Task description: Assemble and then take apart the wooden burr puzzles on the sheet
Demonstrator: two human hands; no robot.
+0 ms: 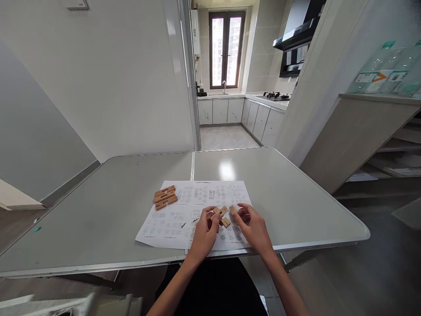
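Note:
Near the table's front edge, my left hand (208,228) pinches a few light wooden puzzle pieces (224,212) that cross one another. My right hand (252,224), a little to the right, holds a single short wooden piece (233,210) between thumb and fingers, apart from the crossed ones. Under both hands lies a printed instruction sheet (176,224) covered with small diagrams. On its upper left corner rest several darker notched wooden pieces (165,197), side by side. My fingers hide part of the pieces they hold.
The sheet lies on a grey folding table (98,219) with a seam across it. A small teal bit (37,229) is at the far left. Plastic bottles (375,72) stand on a shelf at right. Beyond a doorway is a kitchen with a counter (243,95).

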